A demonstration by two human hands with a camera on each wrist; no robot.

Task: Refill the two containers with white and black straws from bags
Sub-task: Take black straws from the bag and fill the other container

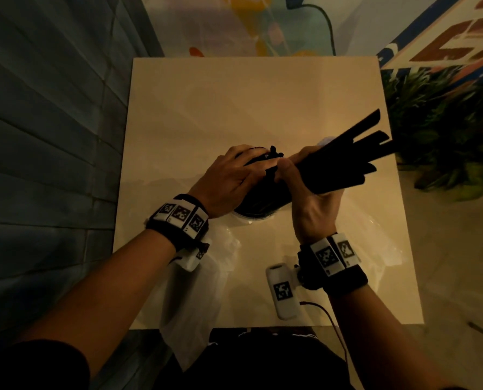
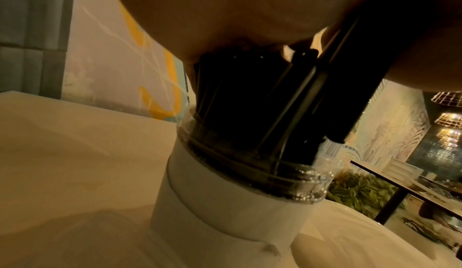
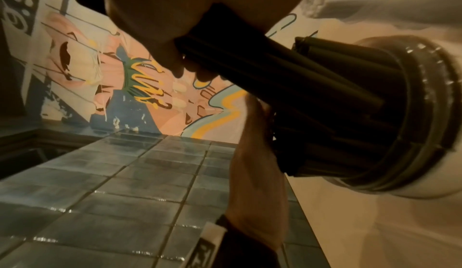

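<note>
Black straws (image 1: 344, 161) fan up and to the right out of the right hand (image 1: 312, 198), whose fingers wrap the bundle, lower ends angled into the container (image 2: 225, 203). Left hand (image 1: 229, 178) lies flat, fingers straight, across the straw tops already standing in that clear-necked, white-bodied jar. It stands mid-table on the pale tabletop (image 1: 234, 94), clear plastic bag (image 1: 189, 305) crumpled near the front edge. Beyond: grey tiled wall (image 1: 37, 136), colourful mural (image 3: 140, 86), green plant (image 1: 445, 153).
</note>
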